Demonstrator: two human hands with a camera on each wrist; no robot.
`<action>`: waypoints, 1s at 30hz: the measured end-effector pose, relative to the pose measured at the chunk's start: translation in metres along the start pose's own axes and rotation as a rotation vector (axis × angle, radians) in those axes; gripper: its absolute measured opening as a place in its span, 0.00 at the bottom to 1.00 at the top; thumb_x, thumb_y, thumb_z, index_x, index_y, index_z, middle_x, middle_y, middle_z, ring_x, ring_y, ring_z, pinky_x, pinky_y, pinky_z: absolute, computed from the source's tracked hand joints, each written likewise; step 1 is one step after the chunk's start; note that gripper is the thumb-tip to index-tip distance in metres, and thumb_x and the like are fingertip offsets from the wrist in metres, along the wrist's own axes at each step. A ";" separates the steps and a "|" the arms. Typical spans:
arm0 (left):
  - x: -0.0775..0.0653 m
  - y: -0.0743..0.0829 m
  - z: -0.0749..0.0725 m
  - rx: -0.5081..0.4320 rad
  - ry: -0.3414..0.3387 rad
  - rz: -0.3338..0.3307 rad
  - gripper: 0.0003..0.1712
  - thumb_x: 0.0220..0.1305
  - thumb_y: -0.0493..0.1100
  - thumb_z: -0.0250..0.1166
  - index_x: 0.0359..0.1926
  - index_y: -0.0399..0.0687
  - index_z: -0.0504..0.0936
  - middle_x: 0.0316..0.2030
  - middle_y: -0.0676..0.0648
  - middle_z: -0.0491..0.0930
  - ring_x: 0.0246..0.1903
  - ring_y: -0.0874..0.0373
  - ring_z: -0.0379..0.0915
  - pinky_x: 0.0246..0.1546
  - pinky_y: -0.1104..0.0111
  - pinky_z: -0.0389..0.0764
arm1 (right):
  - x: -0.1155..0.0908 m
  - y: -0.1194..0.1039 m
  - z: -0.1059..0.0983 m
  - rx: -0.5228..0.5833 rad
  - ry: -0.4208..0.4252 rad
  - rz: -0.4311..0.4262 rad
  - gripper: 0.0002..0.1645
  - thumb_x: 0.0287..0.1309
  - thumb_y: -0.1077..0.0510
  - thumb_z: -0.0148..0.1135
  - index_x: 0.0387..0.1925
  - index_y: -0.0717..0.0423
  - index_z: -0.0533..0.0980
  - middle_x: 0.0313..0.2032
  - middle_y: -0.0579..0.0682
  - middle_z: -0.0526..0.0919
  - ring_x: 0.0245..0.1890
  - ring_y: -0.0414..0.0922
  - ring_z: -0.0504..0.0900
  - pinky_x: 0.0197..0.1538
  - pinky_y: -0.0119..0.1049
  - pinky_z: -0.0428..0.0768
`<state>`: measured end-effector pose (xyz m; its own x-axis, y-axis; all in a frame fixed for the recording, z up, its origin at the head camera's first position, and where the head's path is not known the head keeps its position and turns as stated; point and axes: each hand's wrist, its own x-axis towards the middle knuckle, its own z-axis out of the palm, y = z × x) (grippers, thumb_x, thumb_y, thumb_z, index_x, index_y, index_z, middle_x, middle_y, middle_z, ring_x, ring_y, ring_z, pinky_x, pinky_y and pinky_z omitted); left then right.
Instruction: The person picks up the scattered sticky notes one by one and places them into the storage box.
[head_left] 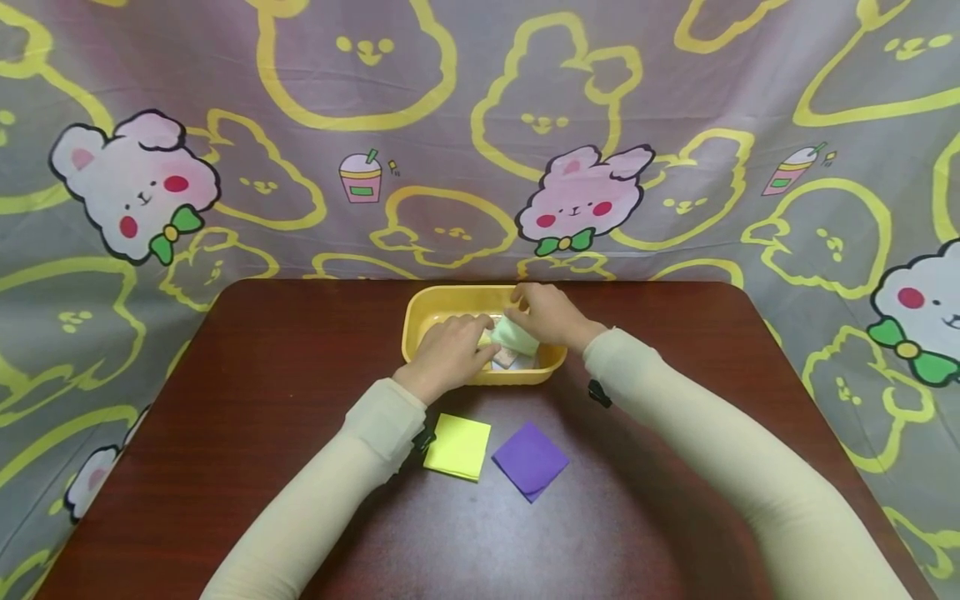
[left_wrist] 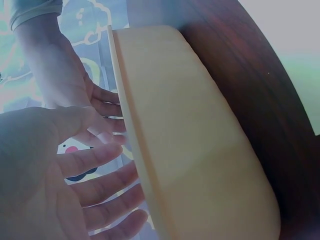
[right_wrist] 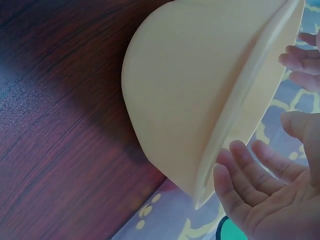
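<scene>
Both hands are over a yellow plastic basin [head_left: 517,378] at the back of the table. My left hand [head_left: 448,352] reaches across its front rim, fingers apart and slightly bent. Above the right end is my right hand [head_left: 553,313], its fingers also loosely bent. Neither hand shows anything in its grasp in the wrist views. Inside the basin, between the hands, lie a pale green square pad [head_left: 516,336] and some small pale pieces, partly hidden by the left hand. The basin's outer wall [left_wrist: 175,115] fills the middle of the left wrist view.
Nearer the front of the dark wooden table [head_left: 285,392] lie a yellow sticky-note pad [head_left: 457,447] and a purple one [head_left: 531,460], side by side. A patterned cloth [head_left: 450,150] hangs behind and along both sides of the table.
</scene>
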<state>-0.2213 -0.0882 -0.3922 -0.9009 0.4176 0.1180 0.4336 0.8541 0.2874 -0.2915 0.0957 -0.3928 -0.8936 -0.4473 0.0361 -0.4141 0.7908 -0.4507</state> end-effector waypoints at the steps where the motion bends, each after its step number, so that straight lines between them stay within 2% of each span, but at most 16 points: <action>1: 0.000 0.000 0.000 0.006 -0.001 -0.001 0.23 0.63 0.54 0.58 0.54 0.46 0.78 0.44 0.46 0.81 0.42 0.50 0.76 0.39 0.57 0.76 | -0.001 -0.001 0.000 0.002 0.002 0.000 0.24 0.60 0.48 0.57 0.49 0.62 0.76 0.40 0.57 0.82 0.39 0.48 0.80 0.38 0.38 0.79; 11: -0.003 -0.003 -0.001 0.038 0.003 -0.011 0.24 0.63 0.55 0.58 0.54 0.47 0.77 0.43 0.46 0.81 0.41 0.49 0.76 0.40 0.57 0.75 | -0.009 -0.008 0.001 0.010 0.019 -0.018 0.23 0.59 0.47 0.58 0.47 0.61 0.75 0.39 0.56 0.82 0.38 0.48 0.80 0.39 0.39 0.78; 23: -0.009 -0.003 -0.004 0.043 0.010 0.007 0.25 0.63 0.57 0.56 0.54 0.47 0.77 0.41 0.46 0.81 0.40 0.50 0.76 0.37 0.58 0.76 | -0.020 -0.022 0.003 -0.019 0.077 -0.092 0.23 0.58 0.47 0.58 0.45 0.62 0.78 0.37 0.52 0.81 0.37 0.46 0.78 0.41 0.41 0.76; 30: -0.014 -0.002 -0.006 0.049 0.027 0.007 0.24 0.63 0.56 0.57 0.52 0.47 0.78 0.42 0.46 0.81 0.40 0.49 0.77 0.37 0.57 0.76 | -0.029 -0.027 0.005 -0.030 0.107 -0.129 0.21 0.58 0.47 0.58 0.42 0.59 0.78 0.35 0.50 0.81 0.36 0.46 0.78 0.42 0.39 0.75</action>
<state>-0.2095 -0.0975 -0.3885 -0.8978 0.4155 0.1460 0.4396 0.8656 0.2400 -0.2539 0.0855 -0.3858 -0.8456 -0.4998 0.1877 -0.5299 0.7426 -0.4097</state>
